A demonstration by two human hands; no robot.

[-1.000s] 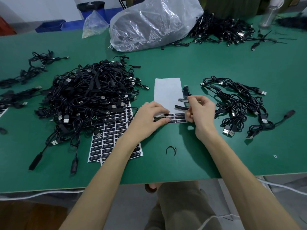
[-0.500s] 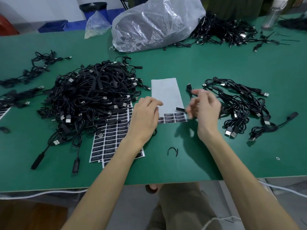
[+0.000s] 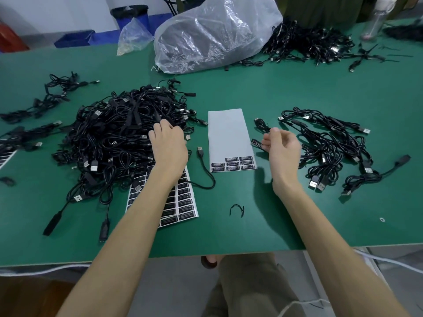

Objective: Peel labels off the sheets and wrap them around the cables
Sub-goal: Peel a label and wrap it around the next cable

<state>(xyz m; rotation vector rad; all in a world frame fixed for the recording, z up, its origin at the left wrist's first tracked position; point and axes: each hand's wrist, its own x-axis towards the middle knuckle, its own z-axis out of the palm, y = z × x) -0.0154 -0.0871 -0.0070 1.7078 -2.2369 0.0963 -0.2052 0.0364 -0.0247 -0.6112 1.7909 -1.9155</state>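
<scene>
Hard to see: the fingertips of the left hand (image 3: 168, 147) go down into the cables, so I cannot tell if they grip 1 or just touch.
Covered up: the full label sheet (image 3: 180, 200), left of the white sheet (image 3: 229, 133), is partly under the left arm and the big cable pile (image 3: 109, 138).
Cut off: the bottle (image 3: 377, 17), far behind and right of the white sheet, loses its top at the picture's edge.
Writing: the black labels have white letters, but they are too small to read.
White sheet: it lies flat on the green table (image 3: 297, 225), mostly bare, with black labels left only at its near end.
Right hand: the right hand (image 3: 282, 147) is just right of the white sheet, lifted off the table, with thumb and fingers pinched together on 1 peeled label (image 3: 256, 143).
Peeled label: it sticks out from the fingertips over the right edge of the white sheet.
Left hand: it sits on the right side of the big cable pile, just left of the white sheet.
Loose cable (image 3: 203, 165): it lies between the left hand and the white sheet, plug end up.
Small cable pile (image 3: 327, 143): it is right of the white sheet, past the right hand.
Plastic bag (image 3: 212, 35): it is big and clear, well behind the white sheet.
Black tie (image 3: 237, 209): it is a small curl, nearer than the white sheet.
</scene>
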